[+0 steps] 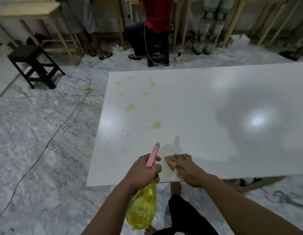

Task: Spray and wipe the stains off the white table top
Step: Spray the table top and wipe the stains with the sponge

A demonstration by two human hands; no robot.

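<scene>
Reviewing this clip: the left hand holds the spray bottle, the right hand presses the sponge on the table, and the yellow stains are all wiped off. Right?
Not quite. The head view shows yellow stains still on the table, beyond the hands. The rest holds: the left hand holds the spray bottle and the right hand presses the sponge on the table.

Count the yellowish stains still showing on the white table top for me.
About 9 stains: six small ones clustered at the far left corner, one mid-left, the largest ahead of the spray bottle, one at the far edge. The sponge may hide more.
</scene>
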